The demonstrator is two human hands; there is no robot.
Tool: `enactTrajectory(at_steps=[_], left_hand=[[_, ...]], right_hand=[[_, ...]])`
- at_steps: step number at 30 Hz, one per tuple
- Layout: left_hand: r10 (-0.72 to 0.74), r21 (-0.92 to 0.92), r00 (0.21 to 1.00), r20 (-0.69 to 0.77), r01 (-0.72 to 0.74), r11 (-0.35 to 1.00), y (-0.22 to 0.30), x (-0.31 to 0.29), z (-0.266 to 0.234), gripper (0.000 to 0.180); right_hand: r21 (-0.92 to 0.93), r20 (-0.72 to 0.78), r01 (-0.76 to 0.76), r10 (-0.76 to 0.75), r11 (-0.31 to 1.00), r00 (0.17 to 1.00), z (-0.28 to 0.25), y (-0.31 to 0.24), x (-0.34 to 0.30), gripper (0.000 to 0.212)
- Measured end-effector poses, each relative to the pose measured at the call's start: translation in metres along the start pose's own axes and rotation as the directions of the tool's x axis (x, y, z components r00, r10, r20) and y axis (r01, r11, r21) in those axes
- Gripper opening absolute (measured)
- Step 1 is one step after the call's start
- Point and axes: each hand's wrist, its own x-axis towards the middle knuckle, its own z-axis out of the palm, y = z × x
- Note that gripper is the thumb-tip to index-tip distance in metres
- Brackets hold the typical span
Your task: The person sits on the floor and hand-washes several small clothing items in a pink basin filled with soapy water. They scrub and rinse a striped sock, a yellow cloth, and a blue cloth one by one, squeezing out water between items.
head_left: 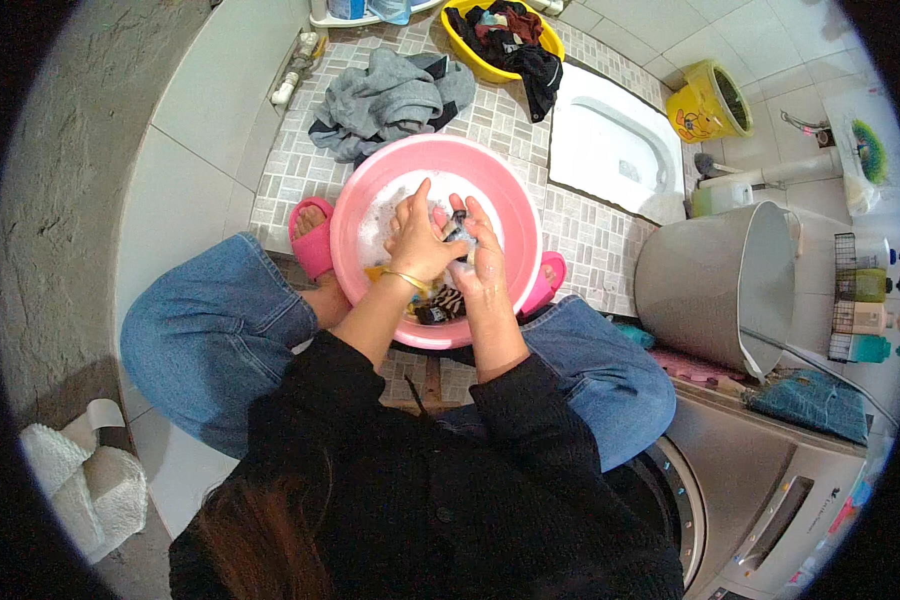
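Observation:
Over a pink basin (520, 300) of white suds, both hands work on a small wet dark-and-light cloth (457, 232). My left hand (422, 243), with a gold bangle at the wrist, presses its thumb on the cloth; its index finger points up and its other fingers are partly hidden. Curled around the cloth from the other side is my right hand (485, 258), wet with suds. I cannot make out what kind of garment the cloth is. Below my hands, a black-and-tan striped cloth (440, 306) lies in the basin beside some yellow fabric.
Grey clothes (390, 100) are heaped on the tiles beyond the basin. Behind stands a yellow tub (460, 40) of dark clothes. To the right are a squat toilet (620, 150), a yellow bucket (698, 108), a large grey bucket (705, 275) and a washing machine (760, 500).

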Motion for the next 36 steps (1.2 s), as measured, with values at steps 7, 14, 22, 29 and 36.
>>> enactTrajectory(at_steps=[7,14,22,29,36], left_hand=[[-0.017,-0.682,0.854,0.521,0.428,0.593,0.024,-0.007,-0.012,0.100],[-0.078,-0.375,0.952,0.297,0.191,0.907,0.014,-0.012,0.019,0.099],[-0.311,-0.125,0.893,0.324,0.367,0.922,-0.022,-0.023,0.033,0.080],[-0.466,-0.416,0.840,0.279,0.543,0.729,-0.036,0.000,0.012,0.049],[-0.327,-0.375,0.941,-0.084,0.274,0.886,-0.070,0.028,-0.017,0.030]], right_hand=[[-0.076,0.039,0.097,-0.094,0.992,0.995,0.007,-0.006,0.000,0.045],[-0.746,0.074,0.177,-0.185,0.642,0.980,-0.093,0.032,0.045,0.038],[-0.469,-0.340,-0.047,-0.131,0.882,0.931,-0.079,0.051,0.017,0.035],[-0.147,-0.614,-0.278,0.132,0.949,0.778,-0.052,0.022,0.008,0.043],[-0.141,0.031,0.206,-0.204,0.968,0.979,0.087,-0.098,0.068,0.095]])
